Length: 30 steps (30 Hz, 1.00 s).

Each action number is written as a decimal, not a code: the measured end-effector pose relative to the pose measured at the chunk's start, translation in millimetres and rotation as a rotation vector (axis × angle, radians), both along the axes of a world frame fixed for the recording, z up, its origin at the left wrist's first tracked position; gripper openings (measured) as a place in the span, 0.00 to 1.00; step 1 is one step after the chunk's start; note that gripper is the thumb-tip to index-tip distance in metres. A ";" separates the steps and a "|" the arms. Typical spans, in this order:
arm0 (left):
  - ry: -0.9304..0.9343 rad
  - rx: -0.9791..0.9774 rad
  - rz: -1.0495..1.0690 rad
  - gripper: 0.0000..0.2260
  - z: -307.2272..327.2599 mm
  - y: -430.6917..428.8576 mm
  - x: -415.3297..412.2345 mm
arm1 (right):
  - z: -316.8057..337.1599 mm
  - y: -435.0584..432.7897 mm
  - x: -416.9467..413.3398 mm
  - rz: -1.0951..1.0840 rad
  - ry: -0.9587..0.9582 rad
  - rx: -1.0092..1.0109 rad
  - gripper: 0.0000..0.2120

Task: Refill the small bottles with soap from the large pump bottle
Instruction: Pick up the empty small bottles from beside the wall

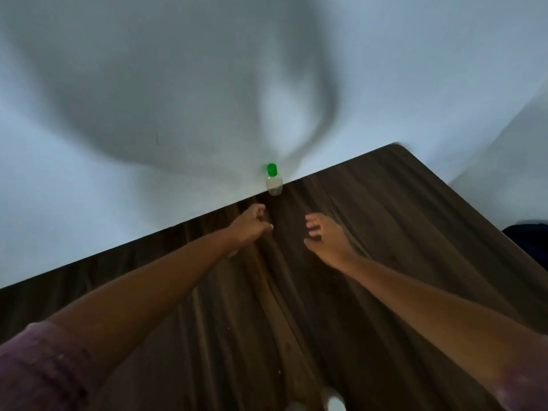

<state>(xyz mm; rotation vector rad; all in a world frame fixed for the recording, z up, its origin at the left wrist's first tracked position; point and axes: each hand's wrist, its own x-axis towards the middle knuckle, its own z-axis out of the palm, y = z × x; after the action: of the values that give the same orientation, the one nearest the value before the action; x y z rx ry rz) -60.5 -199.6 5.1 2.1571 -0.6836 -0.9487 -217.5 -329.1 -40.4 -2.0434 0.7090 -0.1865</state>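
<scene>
Both hands are stretched out over the dark wood-grain table [385, 232], empty and holding nothing: the left hand [252, 225] is curled loosely, fingers half folded toward the palm, and the right hand [324, 237] is spread with its fingers apart. Straight ahead of them, just past the fingertips and roughly on the line between the two, stands a small clear bottle [274, 182] with a green cap [272, 169]. It is upright, long axis vertical, right at the table's far edge and close against the pale wall [118, 84]. The left hand looks slightly the nearer, its knuckles only a short reach below and to the left of the bottle; the right sits a little further back and off to the right. My guess is the reach is for that bottle, and with it so near the edge a clumsy touch could tip it against the wall. No large pump bottle is in sight; something pale [333, 401] shows at the near edge, too blurred to name. Light is dim, and a broad soft shadow lies on the wall.
</scene>
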 end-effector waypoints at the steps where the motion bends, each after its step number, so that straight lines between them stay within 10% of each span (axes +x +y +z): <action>1: -0.006 -0.014 0.041 0.27 -2.1 -6.8 9.5 | 0.4 -4.4 21.1 -0.038 -0.020 0.028 0.25; 30: 0.082 -0.084 0.006 0.27 -28.6 -63.1 54.8 | -15.6 -44.5 139.6 -0.048 0.012 -0.249 0.16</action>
<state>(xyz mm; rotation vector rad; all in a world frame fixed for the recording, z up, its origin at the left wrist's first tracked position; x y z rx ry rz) -5.7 -262.7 -23.5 2.0342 -0.6650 -0.9821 -77.9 -373.6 -56.0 -2.2659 0.7741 -0.3038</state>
